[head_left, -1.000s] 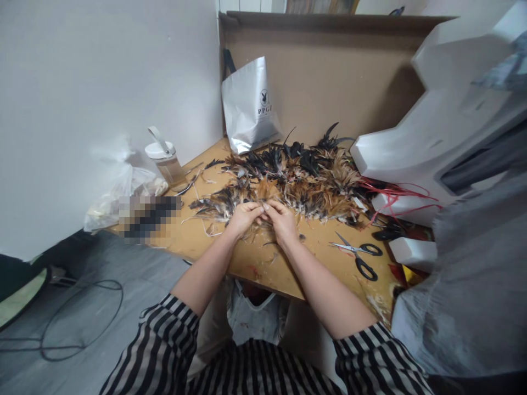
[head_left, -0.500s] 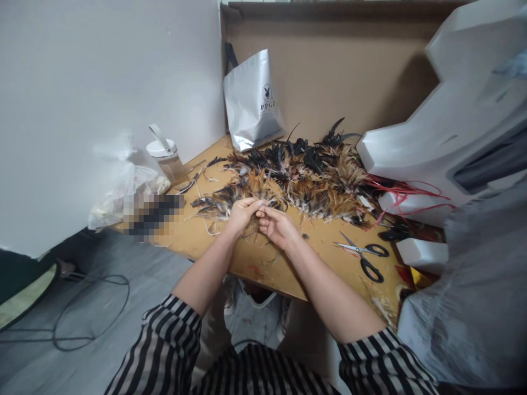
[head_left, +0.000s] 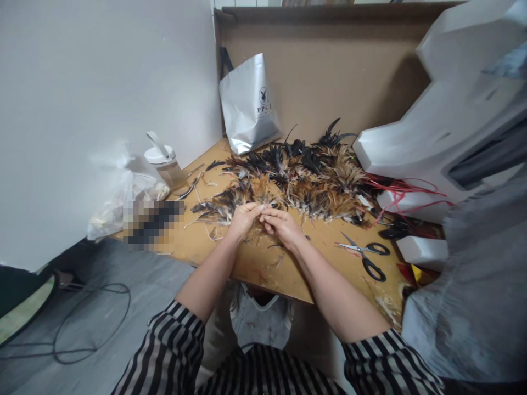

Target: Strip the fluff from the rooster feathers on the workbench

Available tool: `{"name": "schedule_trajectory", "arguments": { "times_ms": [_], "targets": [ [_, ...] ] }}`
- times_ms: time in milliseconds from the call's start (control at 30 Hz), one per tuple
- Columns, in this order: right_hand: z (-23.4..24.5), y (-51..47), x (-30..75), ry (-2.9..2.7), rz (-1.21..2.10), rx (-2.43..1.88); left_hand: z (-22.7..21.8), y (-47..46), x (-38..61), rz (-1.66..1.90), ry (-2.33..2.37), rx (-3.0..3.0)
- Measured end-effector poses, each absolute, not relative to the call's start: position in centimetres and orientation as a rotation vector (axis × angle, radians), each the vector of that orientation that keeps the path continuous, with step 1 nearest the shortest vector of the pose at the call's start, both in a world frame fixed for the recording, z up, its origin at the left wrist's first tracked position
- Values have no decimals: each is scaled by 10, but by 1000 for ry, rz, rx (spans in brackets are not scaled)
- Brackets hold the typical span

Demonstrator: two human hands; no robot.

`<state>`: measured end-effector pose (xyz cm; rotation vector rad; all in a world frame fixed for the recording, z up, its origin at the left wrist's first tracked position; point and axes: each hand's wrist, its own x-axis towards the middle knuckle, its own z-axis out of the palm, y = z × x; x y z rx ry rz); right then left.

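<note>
On the near right part of the table (head_left: 263, 274), the scissors (head_left: 362, 249) lie with their blades parted. Farther in, your left hand (head_left: 244, 220) and right hand (head_left: 284, 226) meet, both pinched narrow; what they hold between them is too small to tell. Just past them, the feathers (head_left: 263, 189) lie across the table in two rough rows. Behind these stands the silver bag (head_left: 247, 107).

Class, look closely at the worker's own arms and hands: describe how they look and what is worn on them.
The left hand and right hand are bare, with no gloves. No watch or bracelet shows on either wrist. Both the left sleeve and the right sleeve have black and pale grey stripes, look loose, and end near the elbow.
</note>
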<state>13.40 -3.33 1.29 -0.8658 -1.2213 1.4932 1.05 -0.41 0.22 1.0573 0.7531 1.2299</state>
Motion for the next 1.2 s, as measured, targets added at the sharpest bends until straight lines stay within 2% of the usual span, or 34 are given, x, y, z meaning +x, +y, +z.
{"name": "schedule_trajectory", "arguments": {
  "times_ms": [133,333,567,867,1033,1200],
  "targets": [
    [15,-32,138,-1372,1377,-932,3,-5,11,1216,725,1021],
    [13,-23,159,-1600,886,-1244,3,3,4,1387,738,778],
    [20,-22,177,-2059,548,-1380,5,5,5,1412,791,683],
    [21,-31,156,-2379,353,-1489,8,3,8,1375,765,676],
    [16,-28,153,-2179,448,-1473,7,4,6,1402,733,684],
    [14,-20,162,-1435,1072,-1306,3,6,2,1458,731,721]
  ]
}}
